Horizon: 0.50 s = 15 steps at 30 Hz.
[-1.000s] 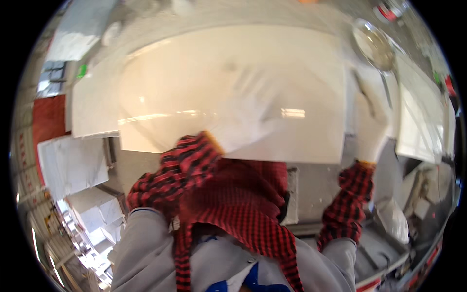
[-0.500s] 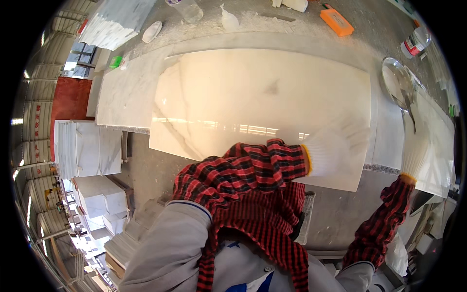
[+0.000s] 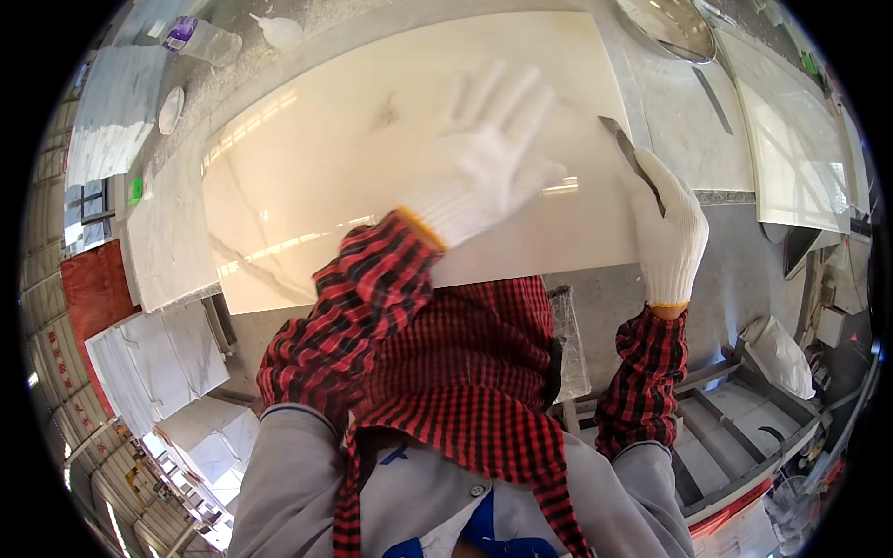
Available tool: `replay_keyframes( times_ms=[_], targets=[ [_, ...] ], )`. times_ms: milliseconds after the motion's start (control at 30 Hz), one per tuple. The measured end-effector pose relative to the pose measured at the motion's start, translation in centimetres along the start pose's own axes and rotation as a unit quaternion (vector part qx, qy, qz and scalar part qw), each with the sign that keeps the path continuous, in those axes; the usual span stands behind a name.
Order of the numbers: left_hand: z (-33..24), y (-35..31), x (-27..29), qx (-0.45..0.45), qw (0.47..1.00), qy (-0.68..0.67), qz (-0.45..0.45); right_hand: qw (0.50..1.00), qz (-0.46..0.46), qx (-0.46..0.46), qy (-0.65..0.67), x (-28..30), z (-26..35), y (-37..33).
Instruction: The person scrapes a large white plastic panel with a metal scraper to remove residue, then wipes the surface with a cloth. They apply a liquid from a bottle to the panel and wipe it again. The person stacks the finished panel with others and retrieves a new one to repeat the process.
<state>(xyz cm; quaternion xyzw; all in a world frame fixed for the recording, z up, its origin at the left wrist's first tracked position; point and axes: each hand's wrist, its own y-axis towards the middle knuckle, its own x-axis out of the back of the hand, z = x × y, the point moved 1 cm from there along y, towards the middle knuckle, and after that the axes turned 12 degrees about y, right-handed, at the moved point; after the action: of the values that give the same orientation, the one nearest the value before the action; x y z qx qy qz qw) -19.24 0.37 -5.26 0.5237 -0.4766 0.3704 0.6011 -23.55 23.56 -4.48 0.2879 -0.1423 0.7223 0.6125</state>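
Observation:
A large polished cream stone slab (image 3: 316,158) with grey veins lies across the bench in front of me. My left hand (image 3: 488,153), in a white knit glove, is over the slab's middle with its fingers spread and blurred by motion. It holds nothing, and I cannot tell whether it touches the surface. At the slab's right edge, my gloved right hand (image 3: 672,219) is closed round a narrow dark metal blade (image 3: 631,153). The blade's tip points up and left over the slab. Any handle is hidden in the glove.
A round metal bowl (image 3: 674,28) stands at the far right, with a dark flat strip (image 3: 713,100) below it. A clear bottle (image 3: 205,42), a white squeeze bottle (image 3: 277,32) and a white dish (image 3: 171,111) lie far left. A metal-framed cart (image 3: 735,423) stands at lower right.
My left hand has swept left and away from me over the slab. My right hand has come from beside the bowl to the slab's right edge, the blade now in it. The view has shifted.

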Motion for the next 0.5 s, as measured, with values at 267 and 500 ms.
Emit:
replay_keyframes(
  times_ms=[267, 500],
  targets=[
    [1.9, -2.0, -0.5, 0.039, 0.998, 0.049, 0.021, 0.998, 0.017, -0.028, -0.044, -0.2, 0.0, 0.1],
    [0.4, -1.3, -0.6, 0.019, 0.999, 0.008, 0.037, 0.997, 0.061, -0.036, 0.038, -1.9, 2.8, 0.3]
  ],
)
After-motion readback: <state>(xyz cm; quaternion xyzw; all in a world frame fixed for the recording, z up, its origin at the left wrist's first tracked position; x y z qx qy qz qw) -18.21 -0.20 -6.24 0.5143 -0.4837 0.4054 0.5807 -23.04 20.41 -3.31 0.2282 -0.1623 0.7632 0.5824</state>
